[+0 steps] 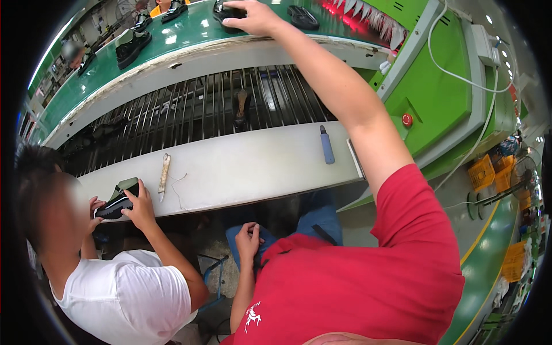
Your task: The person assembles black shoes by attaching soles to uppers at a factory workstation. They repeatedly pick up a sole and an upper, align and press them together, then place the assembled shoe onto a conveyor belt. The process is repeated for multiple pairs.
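Observation:
My right arm stretches far across the bench to the green conveyor belt. There my right hand [253, 17] is closed round a black shoe [219, 12], the thumb at its near side and the fingers over its far side. Part of that shoe lies beyond the picture's upper edge. On my lap, below the bench edge, my left hand [248, 238] rests with curled fingers and nothing visible in it. Another black shoe [303, 18] stands on the belt just right of my right hand.
A white worktop [247, 158] bears a wrapped-handle knife [165, 172], a loose thread and a blue-handled tool [327, 147]. Behind it runs a metal-bar rack [195, 109]. At left, a co-worker in white holds a black shoe [118, 202]. A green machine [431, 98] stands right.

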`<action>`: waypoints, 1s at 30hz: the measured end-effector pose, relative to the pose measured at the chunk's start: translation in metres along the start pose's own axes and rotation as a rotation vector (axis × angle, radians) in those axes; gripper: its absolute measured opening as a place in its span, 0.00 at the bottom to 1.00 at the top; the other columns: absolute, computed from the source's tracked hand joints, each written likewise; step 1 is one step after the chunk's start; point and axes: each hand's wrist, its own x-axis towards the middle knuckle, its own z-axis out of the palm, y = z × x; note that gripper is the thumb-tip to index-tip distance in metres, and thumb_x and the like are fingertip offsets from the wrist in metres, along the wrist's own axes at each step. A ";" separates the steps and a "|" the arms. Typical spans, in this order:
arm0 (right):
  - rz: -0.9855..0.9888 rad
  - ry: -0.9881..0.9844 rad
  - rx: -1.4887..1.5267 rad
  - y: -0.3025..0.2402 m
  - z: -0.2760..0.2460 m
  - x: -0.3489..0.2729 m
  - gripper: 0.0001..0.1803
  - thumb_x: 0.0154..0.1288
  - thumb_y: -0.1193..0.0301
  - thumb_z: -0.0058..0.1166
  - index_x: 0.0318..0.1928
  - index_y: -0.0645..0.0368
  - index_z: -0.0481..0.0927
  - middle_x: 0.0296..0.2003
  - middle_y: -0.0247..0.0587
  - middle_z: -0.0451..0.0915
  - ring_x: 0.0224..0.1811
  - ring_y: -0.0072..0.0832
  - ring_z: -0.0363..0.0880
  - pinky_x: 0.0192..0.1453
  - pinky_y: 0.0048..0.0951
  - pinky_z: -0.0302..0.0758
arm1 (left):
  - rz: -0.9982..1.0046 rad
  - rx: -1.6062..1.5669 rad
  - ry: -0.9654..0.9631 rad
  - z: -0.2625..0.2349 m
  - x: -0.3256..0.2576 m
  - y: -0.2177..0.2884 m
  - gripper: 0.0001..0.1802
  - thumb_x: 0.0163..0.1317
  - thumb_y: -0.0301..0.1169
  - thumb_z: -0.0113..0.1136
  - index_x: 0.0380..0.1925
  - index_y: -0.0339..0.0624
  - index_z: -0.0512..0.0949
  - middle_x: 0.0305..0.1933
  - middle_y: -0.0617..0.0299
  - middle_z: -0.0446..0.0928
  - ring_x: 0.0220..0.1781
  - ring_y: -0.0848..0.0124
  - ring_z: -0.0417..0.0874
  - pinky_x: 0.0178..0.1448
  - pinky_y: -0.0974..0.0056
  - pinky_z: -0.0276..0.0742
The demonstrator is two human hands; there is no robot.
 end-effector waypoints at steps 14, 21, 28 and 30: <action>0.504 0.340 -0.781 0.087 -0.135 -0.180 0.12 0.75 0.59 0.65 0.51 0.48 0.93 0.51 0.42 0.92 0.50 0.42 0.92 0.57 0.36 0.87 | 0.197 0.374 -0.002 0.026 -0.027 0.031 0.12 0.76 0.35 0.71 0.46 0.36 0.89 0.34 0.53 0.91 0.28 0.65 0.92 0.34 0.60 0.85; 0.466 0.439 -0.693 0.073 -0.123 -0.179 0.18 0.72 0.56 0.58 0.40 0.56 0.92 0.43 0.51 0.90 0.49 0.52 0.88 0.57 0.52 0.85 | 0.328 0.584 -0.028 0.046 -0.024 0.050 0.13 0.74 0.41 0.71 0.45 0.43 0.91 0.39 0.48 0.91 0.42 0.50 0.94 0.46 0.51 0.87; 0.044 0.793 -0.756 0.058 -0.116 -0.189 0.11 0.66 0.65 0.63 0.27 0.53 0.81 0.29 0.41 0.81 0.37 0.46 0.84 0.43 0.49 0.81 | 0.220 0.595 -0.101 0.058 -0.013 0.053 0.13 0.74 0.41 0.71 0.45 0.43 0.91 0.38 0.48 0.91 0.41 0.48 0.94 0.46 0.50 0.87; 0.007 0.815 -0.754 0.055 -0.115 -0.190 0.11 0.65 0.67 0.63 0.26 0.53 0.79 0.28 0.41 0.80 0.36 0.45 0.83 0.42 0.48 0.80 | 0.286 0.585 -0.105 0.061 -0.011 0.050 0.13 0.73 0.40 0.72 0.46 0.42 0.91 0.39 0.49 0.92 0.37 0.51 0.93 0.44 0.52 0.87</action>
